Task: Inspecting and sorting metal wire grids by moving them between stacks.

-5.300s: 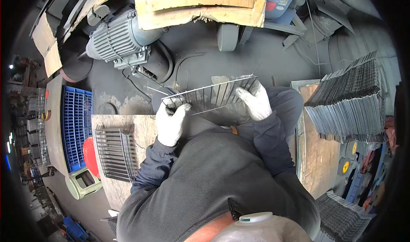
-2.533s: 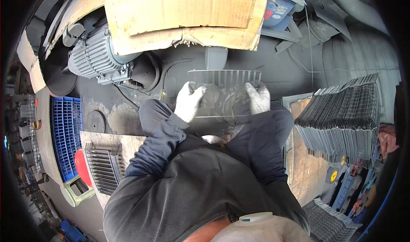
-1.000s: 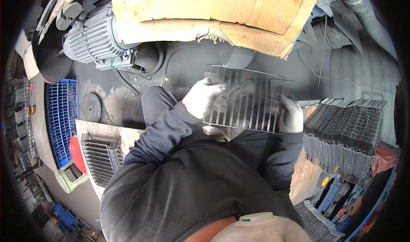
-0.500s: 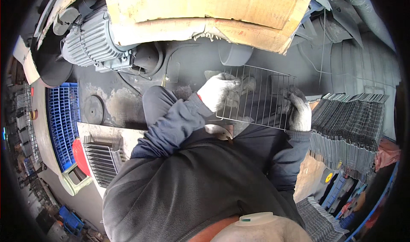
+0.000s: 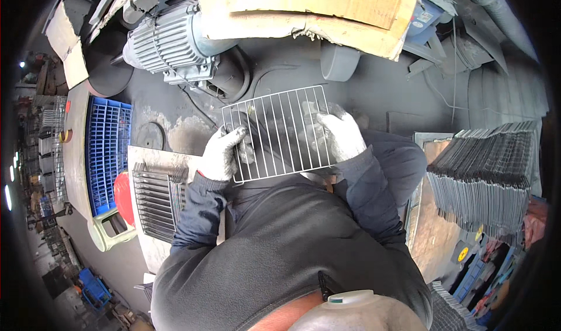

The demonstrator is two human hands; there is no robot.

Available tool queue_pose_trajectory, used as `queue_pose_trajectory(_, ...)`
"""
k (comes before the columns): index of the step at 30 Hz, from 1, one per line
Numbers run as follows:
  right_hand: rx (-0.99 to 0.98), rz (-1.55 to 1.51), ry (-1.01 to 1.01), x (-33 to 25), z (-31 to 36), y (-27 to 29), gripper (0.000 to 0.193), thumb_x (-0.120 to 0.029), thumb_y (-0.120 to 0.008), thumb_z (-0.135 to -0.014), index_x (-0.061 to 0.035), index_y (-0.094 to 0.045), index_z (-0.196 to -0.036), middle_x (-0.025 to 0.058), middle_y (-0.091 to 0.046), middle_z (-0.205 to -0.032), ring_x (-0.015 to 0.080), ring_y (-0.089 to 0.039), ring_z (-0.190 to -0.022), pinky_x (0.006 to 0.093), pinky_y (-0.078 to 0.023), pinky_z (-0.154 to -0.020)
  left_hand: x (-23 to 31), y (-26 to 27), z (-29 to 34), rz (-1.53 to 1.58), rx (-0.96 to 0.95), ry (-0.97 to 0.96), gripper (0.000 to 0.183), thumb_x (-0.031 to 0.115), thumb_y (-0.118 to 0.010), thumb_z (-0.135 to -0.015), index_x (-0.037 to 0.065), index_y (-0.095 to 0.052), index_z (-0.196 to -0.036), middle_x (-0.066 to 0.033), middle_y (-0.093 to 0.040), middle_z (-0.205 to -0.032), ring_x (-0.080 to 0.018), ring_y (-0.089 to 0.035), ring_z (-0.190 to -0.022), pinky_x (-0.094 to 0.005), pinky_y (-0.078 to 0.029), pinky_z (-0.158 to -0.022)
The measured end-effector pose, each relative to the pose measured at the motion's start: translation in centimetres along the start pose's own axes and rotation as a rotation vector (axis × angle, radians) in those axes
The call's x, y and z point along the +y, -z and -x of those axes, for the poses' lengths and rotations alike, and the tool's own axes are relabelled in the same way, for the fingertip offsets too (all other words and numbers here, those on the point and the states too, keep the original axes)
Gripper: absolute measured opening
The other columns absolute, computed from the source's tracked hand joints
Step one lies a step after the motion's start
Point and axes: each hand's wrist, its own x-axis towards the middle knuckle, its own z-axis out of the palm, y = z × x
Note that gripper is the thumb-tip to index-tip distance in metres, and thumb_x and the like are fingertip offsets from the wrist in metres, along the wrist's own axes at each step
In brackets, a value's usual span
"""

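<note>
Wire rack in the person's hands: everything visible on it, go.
The wire rack is a flat, roughly rectangular frame of thin, light, metallic-looking wire, with near-parallel bars running between its two long edges. No obvious bend shows. It is held in front of the torso, slanted so its right end sits higher in the picture. The gloved left hand grips its left end; the gloved right hand, its right.

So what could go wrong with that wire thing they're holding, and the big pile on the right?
The thin silver rectangular wire rack might slip, since the white-gloved left hand and right hand grip only its two sides. The uneven-edged stack of dark grey metal racks could slide if bumped.
</note>
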Motion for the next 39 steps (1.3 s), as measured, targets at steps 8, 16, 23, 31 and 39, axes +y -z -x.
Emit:
queue_pose_trajectory(8, 0.025, 0.212, 0.1, 0.1, 5.5, 2.2, 0.035, -0.013, -0.067, -0.104, -0.0017, -0.066, -0.137, 0.0073, -0.074, -0.115, 0.0139, -0.069, -0.102, 0.0285, -0.056, -0.088, -2.5, -2.2, 1.8, -0.024, -0.087, -0.084, 0.012, 0.013, -0.07, -0.102, 0.006, -0.065, -0.11, -0.0035, -0.069, -0.081, -0.0144, -0.065, -0.059, -0.028, -0.054, -0.052)
queue_pose_trajectory(16, -0.022, 0.464, 0.213, 1.2, 6.1, 2.1, 0.04, -0.007, -0.063, -0.106, -0.001, -0.057, -0.145, 0.0084, -0.07, -0.123, 0.0157, -0.071, -0.101, 0.03, -0.062, -0.076, -2.6, -2.6, 4.6, -0.064, -0.045, -0.132, 0.015, 0.01, -0.07, -0.101, 0.004, -0.062, -0.111, -0.0052, -0.068, -0.084, -0.0161, -0.066, -0.061, -0.0311, -0.056, -0.055)
queue_pose_trajectory(23, -0.083, 0.422, 0.316, 1.1, 6.4, 2.4, 0.028, 0.004, -0.068, -0.099, -0.0008, -0.065, -0.126, 0.0075, -0.071, -0.118, 0.015, -0.067, -0.108, 0.0304, -0.054, -0.097, -1.3, -3.0, 6.6, -0.409, 0.028, -0.442, 0.013, 0.003, -0.07, -0.101, 0.001, -0.061, -0.11, -0.0057, -0.071, -0.094, -0.011, -0.066, -0.084, -0.0277, -0.054, -0.081)
queue_pose_trajectory(31, -0.062, 0.395, 0.467, -0.1, 6.9, 0.5, 0.026, 0.005, -0.066, -0.1, 0.001, -0.068, -0.126, 0.0074, -0.074, -0.117, 0.015, -0.068, -0.107, 0.032, -0.055, -0.099, -1.6, -4.0, 5.8, -0.485, 0.086, -0.591, 0.016, 0.0, -0.075, -0.096, 0.001, -0.064, -0.107, -0.0035, -0.069, -0.099, -0.0096, -0.062, -0.088, -0.0268, -0.054, -0.081)
queue_pose_trajectory(39, 0.107, 0.55, 0.643, -3.7, -2.8, 10.5, 0.014, 0.003, -0.07, -0.097, -0.0021, -0.067, -0.11, 0.0036, -0.069, -0.102, 0.0138, -0.064, -0.095, 0.0301, -0.054, -0.089, -4.8, -7.4, -6.8, -0.832, 0.039, -0.573, 0.028, 0.023, -0.08, -0.094, 0.001, -0.065, -0.103, -0.0085, -0.067, -0.087, -0.0144, -0.063, -0.08, -0.0318, -0.053, -0.075)
